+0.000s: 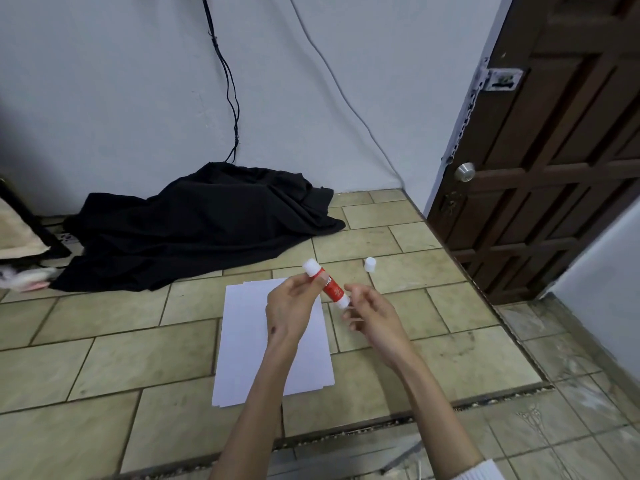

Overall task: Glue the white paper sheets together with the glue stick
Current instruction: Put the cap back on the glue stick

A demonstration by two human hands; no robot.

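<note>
Covering part of the paper sheets (242, 341): both hands, left (291, 311), right (372, 315).

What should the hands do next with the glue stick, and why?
Probably twist its base. The left hand grips the glue stick above the white paper sheets, the right hand has fingers at its lower end, and the cap already stands on the floor.

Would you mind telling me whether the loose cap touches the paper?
Apart. The head view shows bare tile between the cap and the paper.
</note>
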